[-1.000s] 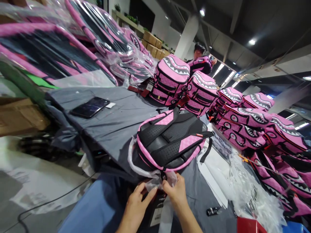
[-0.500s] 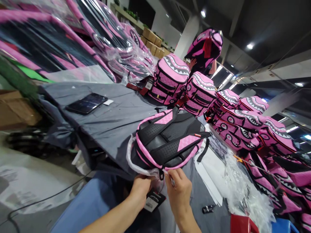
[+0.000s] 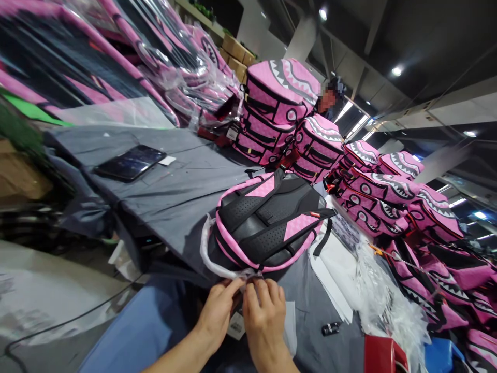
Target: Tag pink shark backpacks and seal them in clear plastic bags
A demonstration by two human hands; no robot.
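Observation:
A pink and black backpack lies on the table, its padded back and shoulder straps facing up. A band of cloudy clear plastic wrap curves around its near left edge. Both hands are at the edge closest to me. My left hand is closed, pinching the end of the plastic wrap. Beside it my right hand has its fingers curled down over the same plastic; its fingertips are hidden. Below and between the hands hangs a tag with a white label, partly covered.
Stacked pink shark-mouth backpacks stand behind, with more to the right. A black tablet lies at left. White sheets, crumpled plastic, a small black object and a red box are at right. Another person stands behind the stacks.
My right hand has moved left, close against my left hand, and its fingers have curled over. A backpack held up at the back now rests on the stack.

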